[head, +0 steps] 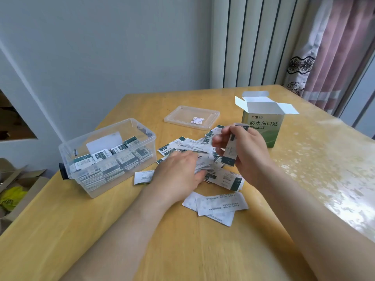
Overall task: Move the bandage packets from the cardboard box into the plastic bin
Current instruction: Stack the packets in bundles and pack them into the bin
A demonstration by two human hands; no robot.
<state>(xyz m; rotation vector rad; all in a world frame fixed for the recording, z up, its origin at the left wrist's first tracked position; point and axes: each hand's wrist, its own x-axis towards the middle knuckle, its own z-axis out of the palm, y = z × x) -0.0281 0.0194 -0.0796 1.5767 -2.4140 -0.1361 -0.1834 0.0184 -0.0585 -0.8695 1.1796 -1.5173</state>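
Right hand [247,153] pinches several bandage packets [230,151] upright. Left hand [178,171] lies flat on the loose pile [194,145], with the plastic bin [97,131] at its nine o'clock.

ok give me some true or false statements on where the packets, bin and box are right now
1. The right hand holds a stack of packets. True.
2. The plastic bin is empty. False: it already holds many packets.
3. The cardboard box stands with its flaps open. True.
4. The lid is on the bin. False: it lies on the table behind the loose pile.
5. The left hand rests on the loose pile. True.
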